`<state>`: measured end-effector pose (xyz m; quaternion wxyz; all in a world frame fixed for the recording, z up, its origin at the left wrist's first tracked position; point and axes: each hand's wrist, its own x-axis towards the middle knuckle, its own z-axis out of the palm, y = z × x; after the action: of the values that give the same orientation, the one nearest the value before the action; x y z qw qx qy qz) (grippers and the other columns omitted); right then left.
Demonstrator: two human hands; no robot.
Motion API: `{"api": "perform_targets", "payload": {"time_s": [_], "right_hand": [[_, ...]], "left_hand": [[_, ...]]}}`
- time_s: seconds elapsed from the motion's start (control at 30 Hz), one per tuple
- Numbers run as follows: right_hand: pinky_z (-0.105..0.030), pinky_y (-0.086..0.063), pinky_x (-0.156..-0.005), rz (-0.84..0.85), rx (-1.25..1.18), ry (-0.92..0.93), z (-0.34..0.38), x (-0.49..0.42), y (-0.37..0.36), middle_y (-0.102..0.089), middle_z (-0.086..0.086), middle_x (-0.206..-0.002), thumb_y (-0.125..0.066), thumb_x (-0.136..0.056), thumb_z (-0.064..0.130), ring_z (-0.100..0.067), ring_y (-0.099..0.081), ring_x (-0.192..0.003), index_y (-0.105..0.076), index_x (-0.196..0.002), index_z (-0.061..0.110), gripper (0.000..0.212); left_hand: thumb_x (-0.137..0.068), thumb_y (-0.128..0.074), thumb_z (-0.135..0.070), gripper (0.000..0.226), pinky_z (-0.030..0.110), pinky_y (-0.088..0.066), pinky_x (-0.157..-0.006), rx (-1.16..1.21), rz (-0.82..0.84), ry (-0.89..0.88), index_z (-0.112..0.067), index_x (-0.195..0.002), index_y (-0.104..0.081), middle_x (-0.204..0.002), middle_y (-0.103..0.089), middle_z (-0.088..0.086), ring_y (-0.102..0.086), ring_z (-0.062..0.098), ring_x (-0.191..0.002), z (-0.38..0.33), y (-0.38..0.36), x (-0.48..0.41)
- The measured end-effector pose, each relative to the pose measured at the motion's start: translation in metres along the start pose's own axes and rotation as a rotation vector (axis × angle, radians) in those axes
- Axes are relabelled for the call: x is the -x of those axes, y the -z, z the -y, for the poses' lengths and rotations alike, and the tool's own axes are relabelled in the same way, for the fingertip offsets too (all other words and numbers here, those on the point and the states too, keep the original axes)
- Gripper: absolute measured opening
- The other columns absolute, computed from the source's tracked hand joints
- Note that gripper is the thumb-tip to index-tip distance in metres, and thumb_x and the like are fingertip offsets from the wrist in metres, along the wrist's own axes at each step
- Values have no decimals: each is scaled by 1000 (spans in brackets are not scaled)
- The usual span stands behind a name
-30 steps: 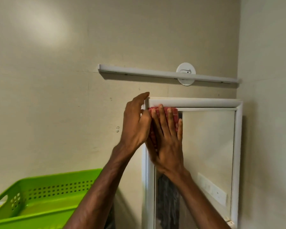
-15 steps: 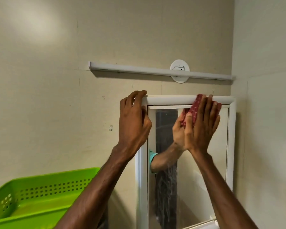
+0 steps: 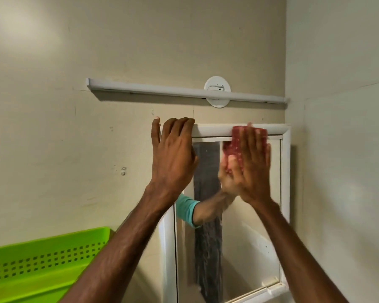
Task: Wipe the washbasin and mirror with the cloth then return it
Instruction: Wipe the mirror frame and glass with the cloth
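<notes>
A white-framed mirror (image 3: 249, 248) hangs on the wall at the right. My right hand (image 3: 253, 167) lies flat against the glass near its top edge, pressing a red speckled cloth (image 3: 236, 145) onto the mirror; the cloth shows above and left of my fingers. My left hand (image 3: 174, 156) grips the top left corner of the mirror frame, fingers curled over the top rail. The glass reflects my right hand and a teal sleeve. The washbasin is out of view.
A white tube light (image 3: 184, 91) on a round mount runs along the wall above the mirror. A bright green perforated plastic basket (image 3: 37, 265) sits at the lower left. A side wall (image 3: 341, 171) closes in at the right of the mirror.
My right hand carried the cloth from the mirror's top left to its top right, then shifted back slightly leftward. My left hand stayed on the frame's top left corner.
</notes>
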<state>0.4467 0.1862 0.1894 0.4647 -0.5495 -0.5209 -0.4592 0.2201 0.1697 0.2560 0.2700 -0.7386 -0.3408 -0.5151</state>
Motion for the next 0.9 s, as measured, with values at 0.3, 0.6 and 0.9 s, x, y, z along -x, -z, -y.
{"api": "perform_targets", "payload": {"time_s": [0.3,0.6,0.9], "right_hand": [[-61,-6,-128,-13,-54,-314,-12,-4,0,-2,-7,-175,-21,-103,49,-26,5,-161,-4,-165,18,72],[-63,-8,-127,37,-7,206,5,-6,-4,1,-6,-174,-44,-101,44,-30,0,-162,-2,-165,25,78],[-56,-9,-129,-56,-45,-260,-77,-38,3,-13,-4,-174,-20,-103,50,-23,-5,-162,-18,-165,22,69]], "left_hand": [[-81,-39,-19,56,54,-18,-121,-43,-61,-4,-15,-135,-52,-131,-57,6,-48,26,-129,-2,-10,-1],[-85,-43,-25,53,51,-16,-122,-82,-61,3,-19,-137,-48,-134,-54,3,-45,25,-133,2,-12,1],[-83,-53,-17,58,52,-12,-123,-103,-92,7,-19,-140,-45,-137,-51,3,-40,24,-137,2,-20,2]]}}
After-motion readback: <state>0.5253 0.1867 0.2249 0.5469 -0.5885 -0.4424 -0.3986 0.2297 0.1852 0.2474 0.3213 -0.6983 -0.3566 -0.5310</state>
